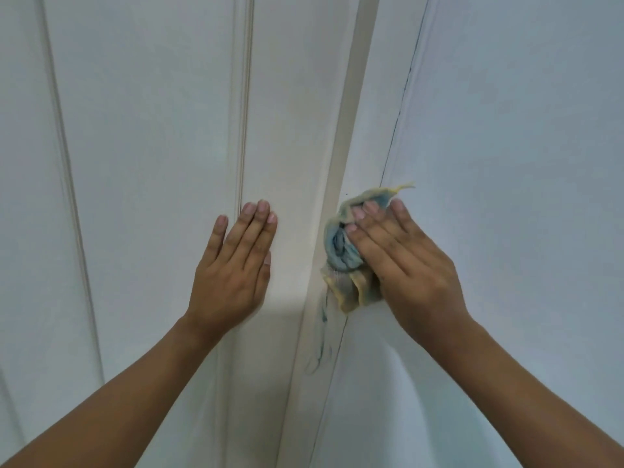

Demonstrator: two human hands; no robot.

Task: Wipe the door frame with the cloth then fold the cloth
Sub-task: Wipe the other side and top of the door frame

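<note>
A white door frame (358,136) runs up the middle of the view, between a panelled white door on the left and a plain wall on the right. A bunched blue and yellow cloth (344,255) lies against the frame. My right hand (401,265) presses the cloth to the frame with nearly straight fingers laid over it. My left hand (236,268) rests flat on the door beside the frame, fingers straight and pointing up, holding nothing. Faint blue smears (320,332) mark the frame just below the cloth.
The panelled white door (135,163) fills the left half, with vertical grooves. A pale wall (506,163) fills the right, and a thin dark seam (398,123) separates it from the frame.
</note>
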